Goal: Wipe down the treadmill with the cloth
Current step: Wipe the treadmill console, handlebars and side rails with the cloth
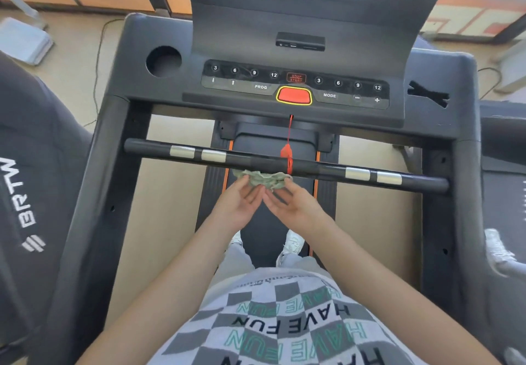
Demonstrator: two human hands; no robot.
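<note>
I stand on a black treadmill (136,40) whose console shows numbered buttons and a red stop key (294,95). A black crossbar (256,161) with silver grip sensors runs in front of me. A crumpled pale green cloth (263,178) sits just below the bar's middle. My left hand (237,204) and my right hand (294,205) both hold the cloth from below, palms turned up, fingers curled at its edges. A red safety cord (289,148) hangs from the console over the bar beside the cloth.
The running belt (264,239) lies under my feet, edged by orange strips. A round cup holder (163,61) sits at the console's left. A dark padded seat (34,179) stands at the left, another machine (503,165) at the right. Cables trail over the floor.
</note>
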